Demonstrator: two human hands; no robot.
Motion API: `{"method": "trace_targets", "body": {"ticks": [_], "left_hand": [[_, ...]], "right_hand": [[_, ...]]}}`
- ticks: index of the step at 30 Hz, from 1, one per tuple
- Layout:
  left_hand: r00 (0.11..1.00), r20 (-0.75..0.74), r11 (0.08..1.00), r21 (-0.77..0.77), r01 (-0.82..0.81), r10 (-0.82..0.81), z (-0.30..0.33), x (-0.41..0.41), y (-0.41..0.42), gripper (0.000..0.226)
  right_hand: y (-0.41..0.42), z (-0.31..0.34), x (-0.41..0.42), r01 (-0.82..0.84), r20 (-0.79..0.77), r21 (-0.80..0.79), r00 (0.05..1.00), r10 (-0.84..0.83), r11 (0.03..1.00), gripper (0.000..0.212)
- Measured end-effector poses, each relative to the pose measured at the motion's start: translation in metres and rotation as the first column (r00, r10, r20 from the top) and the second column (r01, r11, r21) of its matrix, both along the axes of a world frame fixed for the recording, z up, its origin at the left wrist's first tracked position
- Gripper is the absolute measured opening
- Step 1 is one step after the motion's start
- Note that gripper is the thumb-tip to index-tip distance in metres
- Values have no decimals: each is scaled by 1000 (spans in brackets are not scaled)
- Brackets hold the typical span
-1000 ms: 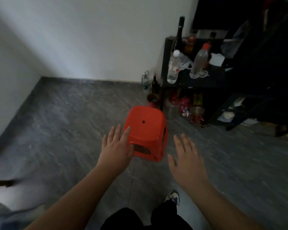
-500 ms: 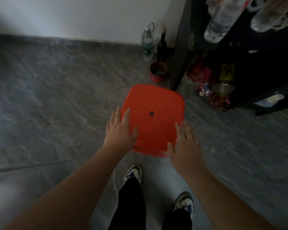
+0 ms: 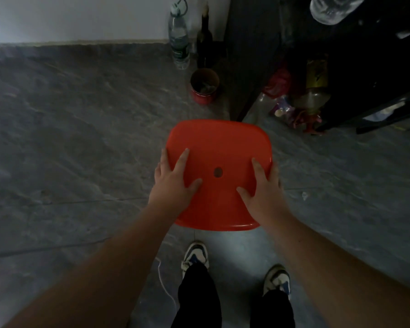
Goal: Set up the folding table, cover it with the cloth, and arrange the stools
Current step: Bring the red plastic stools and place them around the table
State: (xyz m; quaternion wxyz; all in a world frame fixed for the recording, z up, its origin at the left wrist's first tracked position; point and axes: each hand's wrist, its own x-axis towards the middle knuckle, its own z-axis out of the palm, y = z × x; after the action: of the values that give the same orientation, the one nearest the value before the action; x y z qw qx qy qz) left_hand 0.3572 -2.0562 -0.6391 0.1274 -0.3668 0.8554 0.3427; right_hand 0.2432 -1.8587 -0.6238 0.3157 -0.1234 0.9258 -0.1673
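A red plastic stool (image 3: 219, 150) stands on the grey marbled floor (image 3: 69, 129) directly ahead of the person, seen from above so that only its square seat with a small round hole in the middle shows. Both hands rest on the near half of that seat. The left hand (image 3: 173, 183) lies at the seat's left edge, index finger and thumb spread flat on top while the outer fingers drop over the side. The right hand (image 3: 264, 188) mirrors it at the right edge, index finger and thumb splayed on the surface and the other fingers hooked over the rim. Whether the hidden fingertips clamp under the edge cannot be told.

Just beyond the stool, a red tin (image 3: 204, 86) sits on the floor, with a clear plastic water bottle (image 3: 179, 41) and a dark glass bottle (image 3: 204, 36) farther off against the white wall. To the right is a black shelf unit (image 3: 253, 55) with cluttered items beneath it. The person's sneakers (image 3: 195, 254) stand near the stool's front edge.
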Motion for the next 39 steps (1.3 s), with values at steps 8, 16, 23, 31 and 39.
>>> {"method": "trace_targets", "body": {"ticks": [8, 16, 23, 31, 39], "left_hand": [[995, -17, 994, 51, -99, 100, -3, -3, 6, 82], [996, 59, 997, -8, 74, -73, 37, -44, 85, 83], [943, 59, 945, 44, 324, -326, 56, -123, 209, 83], [821, 23, 821, 35, 570, -571, 71, -200, 396, 86], [647, -32, 645, 44, 763, -762, 65, -256, 566, 85]], "right_hand": [[1, -3, 4, 133, 33, -77, 991, -131, 988, 84], [94, 8, -5, 339, 90, -179, 941, -327, 924, 84], [235, 42, -17, 567, 41, -131, 823, -567, 813, 83], [415, 63, -25, 775, 36, -215, 614, -788, 594, 80], [561, 59, -20, 901, 5, -216, 388, -922, 377, 76]]}}
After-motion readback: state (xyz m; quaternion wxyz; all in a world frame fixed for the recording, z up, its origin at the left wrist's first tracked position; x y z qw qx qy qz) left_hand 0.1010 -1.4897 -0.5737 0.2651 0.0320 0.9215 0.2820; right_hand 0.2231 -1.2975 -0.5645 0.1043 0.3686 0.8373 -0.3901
